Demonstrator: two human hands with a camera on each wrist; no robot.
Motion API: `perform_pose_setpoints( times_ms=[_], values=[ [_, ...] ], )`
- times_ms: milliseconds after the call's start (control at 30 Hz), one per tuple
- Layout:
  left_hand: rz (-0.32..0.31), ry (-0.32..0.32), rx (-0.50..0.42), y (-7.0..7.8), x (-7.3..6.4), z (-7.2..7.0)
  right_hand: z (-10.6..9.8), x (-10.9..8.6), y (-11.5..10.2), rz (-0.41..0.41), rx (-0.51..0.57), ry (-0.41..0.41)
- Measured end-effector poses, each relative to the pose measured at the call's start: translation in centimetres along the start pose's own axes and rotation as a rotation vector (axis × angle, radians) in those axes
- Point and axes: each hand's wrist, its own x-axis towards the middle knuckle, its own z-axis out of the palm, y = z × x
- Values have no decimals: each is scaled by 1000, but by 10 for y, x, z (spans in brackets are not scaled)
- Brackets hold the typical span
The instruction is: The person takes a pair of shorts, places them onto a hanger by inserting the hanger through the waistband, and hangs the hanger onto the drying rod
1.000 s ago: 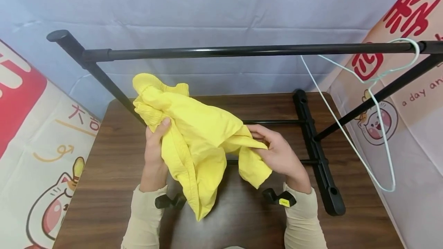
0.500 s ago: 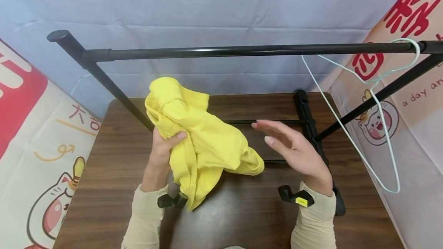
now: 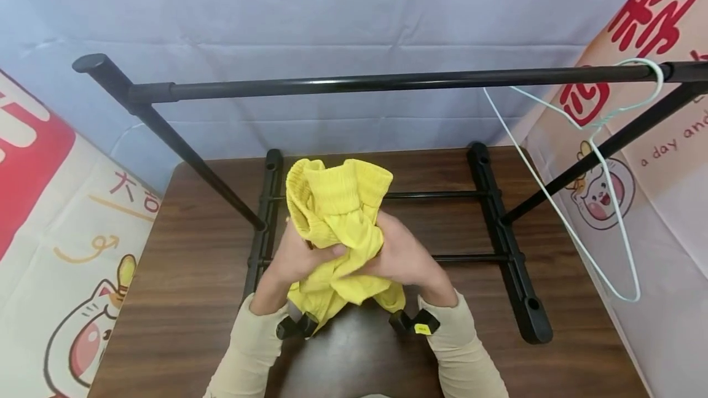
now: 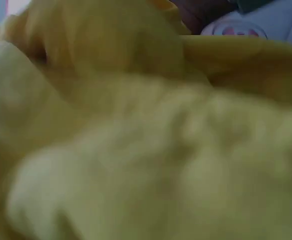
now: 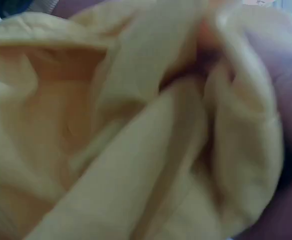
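A bunched yellow garment (image 3: pixel 345 195) with a ribbed, gathered band at its top hangs between both hands in the head view. On its left side my left hand (image 3: pixel 295 255) grips the cloth, thumb lying across the front. My right hand (image 3: pixel 406 253) holds the right side, its thumb sunk in the folds and its fingers mostly hidden. Loose cloth droops below the hands, above the table. Blurred yellow folds (image 4: pixel 151 150) fill most of the left wrist view. In the right wrist view, cloth folds (image 5: pixel 120 175) cover the hand's grip, with part of a hand at the right edge.
A black rack bar (image 3: pixel 387 83) spans the space beyond the hands. From its right end hangs a pale green hanger (image 3: pixel 614 201). The rack's feet (image 3: pixel 514 263) stand on the brown wooden table (image 3: pixel 177 306). Printed cloths line the sides.
The right hand let go of the garment, moved off to the right, then came back and took hold again. The left hand moved right with the garment, whose ribbed band now faces up, between the hands.
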Motion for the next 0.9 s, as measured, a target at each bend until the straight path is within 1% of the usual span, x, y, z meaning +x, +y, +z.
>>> perform_pose_setpoints(
  times_ms=[33,67,133,233,333,433,500,533,600,633,667,700,733,767,800,833,867,900],
  values=[
    [-21,23,37,1,1,0,2,0,1,-7,-2,41],
    [-44,60,69,3,2,-2,2,-1,2,-17,-26,101],
    [-80,152,124,7,2,-7,-1,-3,5,-45,-35,199],
    [-105,276,176,12,1,-17,-12,-6,7,-102,-43,297],
    [-109,370,205,16,0,-28,-25,-10,7,-116,-86,385],
    [-98,428,223,18,0,-39,-37,-15,7,-98,-122,456],
    [-109,446,221,21,-1,-46,-44,-18,6,-87,-138,508],
    [-121,443,215,22,-1,-48,-46,-19,6,-94,-145,531],
    [-132,416,244,24,-3,-50,-49,-20,3,-122,-141,576],
    [-142,412,283,25,-4,-48,-50,-20,2,-142,-144,607],
    [-143,409,349,26,-6,-45,-51,-19,1,-159,-155,638],
    [-130,412,438,27,-7,-41,-50,-19,0,-174,-165,672],
    [-100,428,533,28,-9,-36,-50,-18,-1,-189,-173,703],
    [-62,453,625,29,-9,-30,-50,-17,-1,-193,-185,738],
    [-23,480,687,31,-10,-24,-50,-16,-2,-190,-190,769],
    [19,498,732,33,-10,-18,-49,-15,-2,-184,-198,797],
    [63,493,743,35,-10,-12,-48,-14,-3,-173,-201,817],
    [91,462,719,38,-10,-7,-47,-13,-3,-163,-198,828]
  ],
)
